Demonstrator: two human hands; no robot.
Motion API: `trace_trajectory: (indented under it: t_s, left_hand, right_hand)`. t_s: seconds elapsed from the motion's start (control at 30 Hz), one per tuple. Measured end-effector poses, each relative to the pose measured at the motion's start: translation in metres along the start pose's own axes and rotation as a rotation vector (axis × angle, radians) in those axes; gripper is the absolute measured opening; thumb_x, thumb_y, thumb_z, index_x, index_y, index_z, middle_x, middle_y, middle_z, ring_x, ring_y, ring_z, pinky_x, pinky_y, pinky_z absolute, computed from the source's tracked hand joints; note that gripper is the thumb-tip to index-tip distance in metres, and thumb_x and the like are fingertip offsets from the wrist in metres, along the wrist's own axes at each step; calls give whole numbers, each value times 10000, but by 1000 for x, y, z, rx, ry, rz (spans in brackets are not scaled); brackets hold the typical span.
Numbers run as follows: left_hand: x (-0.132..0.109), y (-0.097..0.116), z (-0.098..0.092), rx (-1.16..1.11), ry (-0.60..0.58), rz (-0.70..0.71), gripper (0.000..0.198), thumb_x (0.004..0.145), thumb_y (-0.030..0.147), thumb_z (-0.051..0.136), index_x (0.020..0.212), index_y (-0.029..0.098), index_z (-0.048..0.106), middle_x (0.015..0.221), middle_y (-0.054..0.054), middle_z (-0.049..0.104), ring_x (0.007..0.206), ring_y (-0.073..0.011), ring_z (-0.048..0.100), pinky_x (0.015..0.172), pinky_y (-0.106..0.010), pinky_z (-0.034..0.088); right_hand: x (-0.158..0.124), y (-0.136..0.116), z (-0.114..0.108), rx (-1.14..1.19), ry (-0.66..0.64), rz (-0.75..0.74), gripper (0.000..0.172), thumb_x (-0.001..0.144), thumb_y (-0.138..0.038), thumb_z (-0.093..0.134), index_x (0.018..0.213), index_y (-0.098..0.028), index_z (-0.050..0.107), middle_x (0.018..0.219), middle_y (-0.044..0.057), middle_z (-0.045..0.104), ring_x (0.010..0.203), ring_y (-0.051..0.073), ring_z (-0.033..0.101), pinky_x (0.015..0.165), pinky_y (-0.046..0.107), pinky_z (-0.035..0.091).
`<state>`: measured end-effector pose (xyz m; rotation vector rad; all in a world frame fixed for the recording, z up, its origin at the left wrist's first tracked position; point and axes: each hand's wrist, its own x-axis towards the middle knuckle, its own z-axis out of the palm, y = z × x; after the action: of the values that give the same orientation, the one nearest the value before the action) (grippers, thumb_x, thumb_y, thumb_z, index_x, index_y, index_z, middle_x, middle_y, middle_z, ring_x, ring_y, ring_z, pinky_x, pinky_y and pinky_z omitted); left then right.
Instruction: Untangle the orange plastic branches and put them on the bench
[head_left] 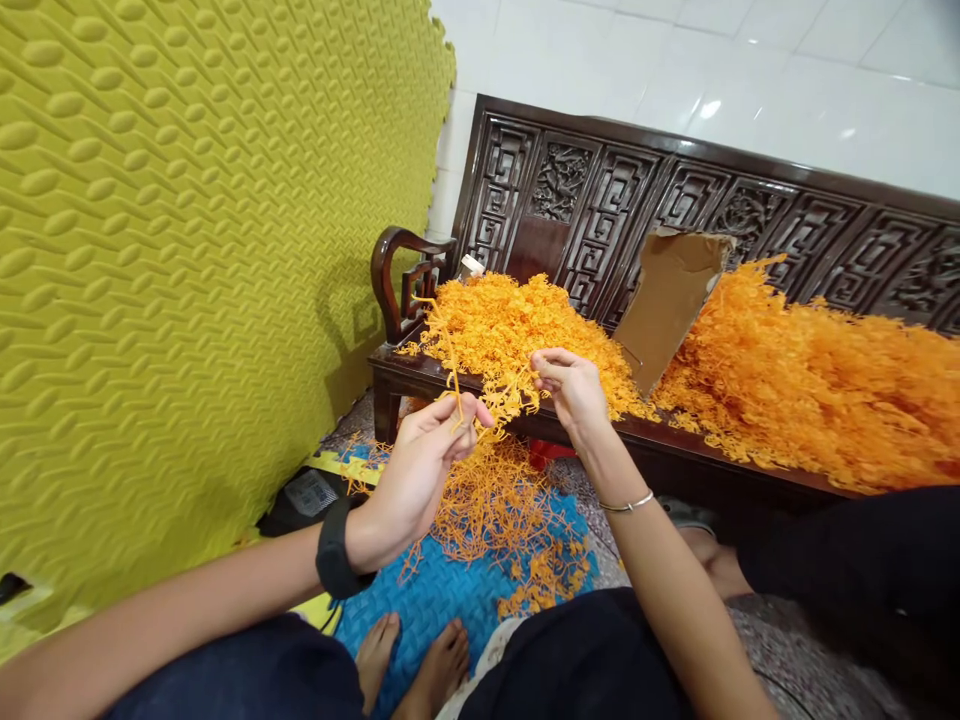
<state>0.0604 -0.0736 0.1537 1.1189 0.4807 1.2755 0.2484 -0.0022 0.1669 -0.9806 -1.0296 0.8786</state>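
My left hand (420, 465) is closed in a pinch on a thin orange plastic sprig (452, 372) that stands up from its fingers. My right hand (574, 385) is closed on the other end of the same branching orange piece (510, 395), held between both hands above the floor. Behind them a large heap of orange plastic sprigs (517, 320) covers the dark carved wooden bench (675, 445). A smaller pile of the same orange pieces (499, 510) lies on the blue foam mat (442, 600) by my bare feet.
A second orange heap (810, 380) fills the bench's right side, with a torn cardboard flap (667, 300) between the heaps. A yellow textured foam panel (187, 250) leans at the left. A black device (300, 500) lies on the floor. White tiled wall behind.
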Motion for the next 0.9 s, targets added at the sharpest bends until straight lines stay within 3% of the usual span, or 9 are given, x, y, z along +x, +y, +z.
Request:
trace_trajectory:
  t_s: [0.17,0.37,0.7,0.9]
  left_hand:
    - [1,-2,1,3,-29,-21,239,840,337,557,709,145,612,514,63,273,514,-92,218,505,-226,201]
    - [5,-7,-1,-35,16,-5,237,848,321,557,726,130,626,518,60,310,508,-79,232,501,-208,235]
    - [11,-14,4,-97,65,-50,223,833,309,592,715,121,619,497,65,295,486,-71,226,482,-182,271]
    - [19,-17,10,-148,75,-72,189,821,269,606,706,119,613,501,61,334,474,-65,265,467,-173,285]
  right_hand:
    - [-2,1,0,-89,21,-142,153,504,-249,764,571,-166,655,536,-18,598,421,65,463,410,211,349]
    - [0,8,6,-201,120,-294,139,562,-269,721,598,-155,649,530,-17,597,434,80,474,423,224,377]
    - [6,18,5,-188,163,-204,180,538,-292,715,591,-141,633,496,-25,578,387,76,451,384,208,330]
    - [14,29,1,-145,248,-247,171,543,-284,703,597,-140,628,527,-24,594,417,75,463,409,208,353]
